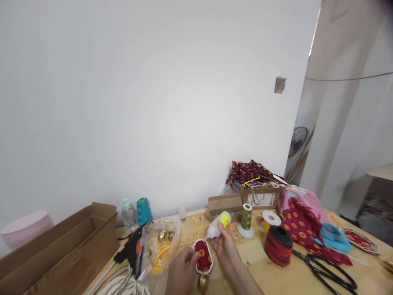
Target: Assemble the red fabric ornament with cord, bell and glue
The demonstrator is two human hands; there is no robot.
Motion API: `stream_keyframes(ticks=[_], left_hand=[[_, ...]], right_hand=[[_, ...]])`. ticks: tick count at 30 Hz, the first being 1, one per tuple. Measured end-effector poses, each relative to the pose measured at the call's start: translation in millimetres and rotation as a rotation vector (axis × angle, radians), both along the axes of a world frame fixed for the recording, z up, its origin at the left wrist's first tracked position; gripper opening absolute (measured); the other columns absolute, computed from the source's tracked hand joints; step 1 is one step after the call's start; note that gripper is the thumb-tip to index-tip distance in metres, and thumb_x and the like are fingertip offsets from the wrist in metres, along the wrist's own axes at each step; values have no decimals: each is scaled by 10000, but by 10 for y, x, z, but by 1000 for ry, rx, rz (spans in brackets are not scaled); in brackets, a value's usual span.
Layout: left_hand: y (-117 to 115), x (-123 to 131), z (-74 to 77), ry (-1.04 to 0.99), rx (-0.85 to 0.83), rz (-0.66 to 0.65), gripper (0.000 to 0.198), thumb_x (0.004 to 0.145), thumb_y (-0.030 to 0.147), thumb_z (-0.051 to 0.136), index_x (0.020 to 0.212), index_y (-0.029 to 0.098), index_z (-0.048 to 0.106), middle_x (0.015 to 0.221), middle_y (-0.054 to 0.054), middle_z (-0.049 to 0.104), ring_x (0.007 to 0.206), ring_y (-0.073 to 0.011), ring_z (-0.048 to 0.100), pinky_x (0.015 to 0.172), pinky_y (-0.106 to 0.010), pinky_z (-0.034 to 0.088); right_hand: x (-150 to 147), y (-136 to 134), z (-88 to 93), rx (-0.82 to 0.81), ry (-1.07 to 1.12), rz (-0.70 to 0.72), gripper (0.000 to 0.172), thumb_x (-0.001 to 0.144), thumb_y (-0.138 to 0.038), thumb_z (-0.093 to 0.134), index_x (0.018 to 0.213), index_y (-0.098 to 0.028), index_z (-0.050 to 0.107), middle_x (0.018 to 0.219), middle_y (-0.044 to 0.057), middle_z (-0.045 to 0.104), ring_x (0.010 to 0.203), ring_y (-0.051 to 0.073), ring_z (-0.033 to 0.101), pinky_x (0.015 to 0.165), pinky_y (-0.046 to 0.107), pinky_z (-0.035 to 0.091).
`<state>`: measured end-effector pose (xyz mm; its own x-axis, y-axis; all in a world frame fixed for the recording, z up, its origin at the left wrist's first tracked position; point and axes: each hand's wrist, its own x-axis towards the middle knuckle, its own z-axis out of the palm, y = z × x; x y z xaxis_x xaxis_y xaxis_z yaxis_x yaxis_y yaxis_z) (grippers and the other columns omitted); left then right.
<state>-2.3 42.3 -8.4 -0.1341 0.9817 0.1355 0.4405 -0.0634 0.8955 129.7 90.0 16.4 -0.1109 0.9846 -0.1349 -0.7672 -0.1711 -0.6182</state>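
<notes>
At the lower centre of the frame, we work over a cluttered wooden table [260,274]. Our right hand [225,246] has its fingers wrapped tight around a small glue bottle [218,224] with a yellow label. The bottle is tilted, and its white nozzle points down and left at the top edge of a red fabric piece [203,256] with a white border. Our left hand [181,270] steadies that piece from its left side, fingers closed on the edge. The piece sits just above the table between the two hands, and a small gold bell [202,282] hangs below it.

By the look of it, we are at the gluing step, with the nozzle at or just off the rim; we cannot tell whether it touches. Work at this edge calls for a light squeeze and a still left hand.

To the left lie a black glue gun [130,248], a plastic bag [159,246] of bells and yellow cord, and an open cardboard box [61,254]. To the right stand a green thread spool [246,217] and a red ribbon roll [278,246], with black scissors [325,270] at the lower right.
</notes>
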Motion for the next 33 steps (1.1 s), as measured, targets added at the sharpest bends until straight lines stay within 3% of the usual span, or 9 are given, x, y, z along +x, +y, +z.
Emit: stream_keyframes(ticks=[5, 12, 17, 21, 29, 33], left_hand=[[8, -9, -3, -6, 11, -3, 303, 718, 445, 471, 634, 176, 580, 625, -27, 648, 633, -194, 595, 609, -276, 440], [-22, -7, 37, -6, 23, -25, 285, 741, 426, 457, 631, 183, 557, 638, -26, 646, 651, -193, 595, 617, -270, 442], [-20, -6, 29, 6, 14, -23, 287, 742, 425, 454, 630, 179, 549, 618, -25, 638, 639, -195, 593, 608, -272, 439], [-13, -1, 29, 14, 11, -14, 280, 743, 412, 455, 640, 173, 558, 637, -33, 641, 649, -199, 595, 611, -274, 437], [-18, -6, 46, 30, 5, -37, 282, 759, 404, 436, 664, 172, 564, 663, -40, 656, 672, -200, 603, 635, -277, 439], [-8, -13, 30, 50, 13, -44, 288, 759, 411, 432, 662, 173, 562, 667, -42, 663, 678, -200, 607, 637, -275, 442]], right_hand=[[3, -25, 48, 91, 49, 70, 235, 589, -276, 705, 768, -156, 611, 808, 60, 665, 736, 185, 611, 685, 306, 485], [-13, -31, 57, 266, -1, -1, 406, 532, -145, 739, 910, -197, 601, 869, 29, 650, 811, 171, 591, 753, 286, 450], [-14, -6, 75, 247, 74, 51, 305, 606, -273, 697, 882, -183, 604, 875, 63, 651, 851, 211, 598, 777, 351, 452], [7, 17, 79, 175, 83, 31, 331, 640, -402, 656, 881, -181, 606, 851, 65, 655, 824, 209, 608, 762, 353, 469], [-12, 12, 32, 250, -26, 16, 377, 526, -342, 755, 822, -149, 625, 773, 81, 676, 842, 234, 612, 769, 357, 462], [2, 40, 18, 287, -132, -72, 390, 512, -334, 760, 827, -139, 639, 840, 101, 680, 884, 248, 599, 799, 371, 444]])
